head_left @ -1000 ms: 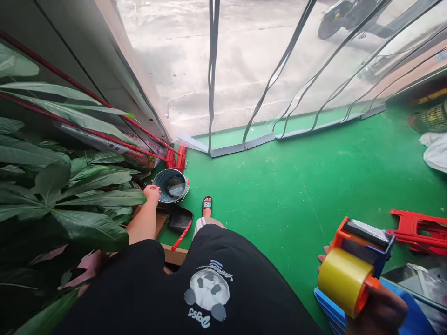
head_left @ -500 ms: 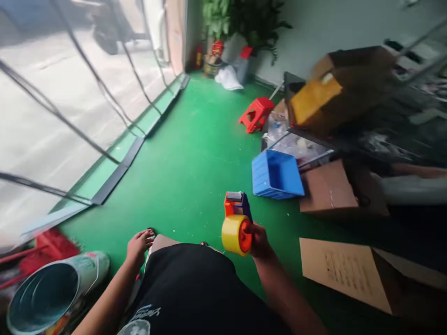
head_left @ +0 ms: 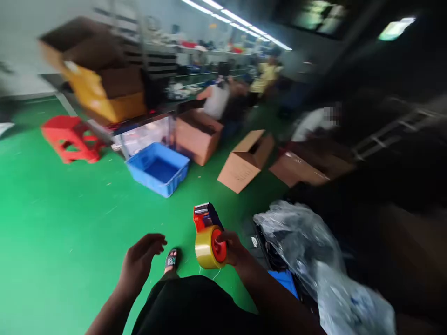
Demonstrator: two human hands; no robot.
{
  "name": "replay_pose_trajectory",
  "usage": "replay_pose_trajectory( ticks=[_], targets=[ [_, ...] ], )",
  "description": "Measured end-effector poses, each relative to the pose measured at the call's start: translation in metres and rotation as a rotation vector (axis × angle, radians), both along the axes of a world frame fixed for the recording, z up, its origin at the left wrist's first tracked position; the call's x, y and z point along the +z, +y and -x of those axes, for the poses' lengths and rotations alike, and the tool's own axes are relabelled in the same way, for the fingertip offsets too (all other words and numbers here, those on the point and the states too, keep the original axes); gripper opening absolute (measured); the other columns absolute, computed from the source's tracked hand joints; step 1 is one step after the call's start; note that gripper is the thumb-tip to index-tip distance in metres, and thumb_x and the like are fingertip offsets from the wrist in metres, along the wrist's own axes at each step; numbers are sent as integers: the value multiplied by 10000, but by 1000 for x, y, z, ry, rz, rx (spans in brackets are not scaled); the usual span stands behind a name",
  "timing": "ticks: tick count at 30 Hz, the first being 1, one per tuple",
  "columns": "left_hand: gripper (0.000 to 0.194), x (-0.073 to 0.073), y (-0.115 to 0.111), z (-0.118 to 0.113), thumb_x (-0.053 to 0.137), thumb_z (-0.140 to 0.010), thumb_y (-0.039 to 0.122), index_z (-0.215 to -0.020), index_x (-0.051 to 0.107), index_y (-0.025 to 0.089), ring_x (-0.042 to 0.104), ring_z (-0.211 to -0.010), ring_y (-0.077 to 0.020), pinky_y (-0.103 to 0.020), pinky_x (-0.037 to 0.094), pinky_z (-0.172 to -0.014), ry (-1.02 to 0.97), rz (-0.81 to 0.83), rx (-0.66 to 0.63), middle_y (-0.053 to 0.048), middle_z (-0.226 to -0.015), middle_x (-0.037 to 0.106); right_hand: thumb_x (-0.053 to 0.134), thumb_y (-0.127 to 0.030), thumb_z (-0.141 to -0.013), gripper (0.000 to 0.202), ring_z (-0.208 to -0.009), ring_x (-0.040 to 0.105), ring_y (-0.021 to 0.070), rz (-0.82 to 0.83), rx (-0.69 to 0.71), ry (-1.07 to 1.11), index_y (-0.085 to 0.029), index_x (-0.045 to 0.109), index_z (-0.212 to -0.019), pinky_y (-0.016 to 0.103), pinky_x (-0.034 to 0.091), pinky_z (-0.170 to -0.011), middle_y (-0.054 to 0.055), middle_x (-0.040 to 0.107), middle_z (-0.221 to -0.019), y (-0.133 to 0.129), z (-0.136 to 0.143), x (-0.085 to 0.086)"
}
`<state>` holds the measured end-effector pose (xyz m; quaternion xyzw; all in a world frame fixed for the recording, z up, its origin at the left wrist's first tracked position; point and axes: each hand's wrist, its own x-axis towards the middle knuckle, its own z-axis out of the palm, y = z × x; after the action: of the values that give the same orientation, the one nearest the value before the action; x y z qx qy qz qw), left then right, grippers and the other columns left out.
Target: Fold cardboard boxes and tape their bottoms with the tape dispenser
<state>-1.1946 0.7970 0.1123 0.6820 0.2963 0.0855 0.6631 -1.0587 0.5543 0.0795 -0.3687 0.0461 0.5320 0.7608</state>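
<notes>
In the head view, the person's right hand (head_left: 233, 249) grips a hand-held tape dispenser of orange-red and dark-blue plastic (head_left: 199, 221), loaded with a wide roll of glossy yellow tape (head_left: 203, 249), and carries it off the ground in front of the body, low in the middle of the view. The thumb lies against the round orange-red hub (head_left: 219, 245) at the roll's side; the other fingers are mostly hidden behind, so how far they wrap round cannot be told. The left hand (head_left: 140, 261) hangs apart from it, fingers loosely bent and a little parted, pinching nothing that shows. Below is a smooth green floor (head_left: 104, 232), with a foot in a black open-toed sandal (head_left: 172, 259) between the hands. Beyond the dispenser stand a shallow blue plastic bin (head_left: 153, 184) and an open brown cardboard box (head_left: 240, 172); crumpled clear plastic bags (head_left: 300, 237) lie to the right. The dispenser should handle as a stiff, fairly light thing, heavier at the roll, whose shiny face could slip under the fingers; the hub side looks the surest hold, with fingers kept off the far end, where motion blur leaves it unclear whether the pale strip is a cutting edge.
</notes>
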Motion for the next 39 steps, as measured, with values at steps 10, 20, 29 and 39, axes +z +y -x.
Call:
replay_pose_trajectory(
  ticks=[10,20,29,39],
  targets=[
    [304,-41,3,-256,637,-704,485,-808,754,224,708,-748,-250,-367,556,-698,124,-91,-647,-84,-809,813,799,-265,-662,201,-742,797,260,182,-1007,-79,-210,793,-856,370,666,-728,45,798,-743,-126,-75,-34],
    [234,-80,-161,-497,595,-776,312,-886,780,220,763,-896,-224,-345,602,-853,28,-118,-953,-80,-914,839,887,-388,-720,314,-870,797,258,240,-1219,-109,-273,802,-999,368,654,-752,79,833,-955,-276,-213,-115],
    [309,-95,-237,-669,627,-793,403,-936,823,212,773,-981,-274,-381,619,-858,246,-212,-745,-115,-980,845,832,-735,-722,724,-767,635,212,12,-923,-107,-295,792,-1296,350,575,-640,88,743,-944,-381,-469,-63],
    [556,-152,-272,-885,647,-843,428,-1341,743,201,760,-1178,-310,-434,607,-1012,310,-318,-606,-136,-1334,798,952,-299,-726,521,-828,736,213,209,-707,-174,-273,808,-1225,326,603,-684,56,787,-963,-427,-689,-82]
  ],
)
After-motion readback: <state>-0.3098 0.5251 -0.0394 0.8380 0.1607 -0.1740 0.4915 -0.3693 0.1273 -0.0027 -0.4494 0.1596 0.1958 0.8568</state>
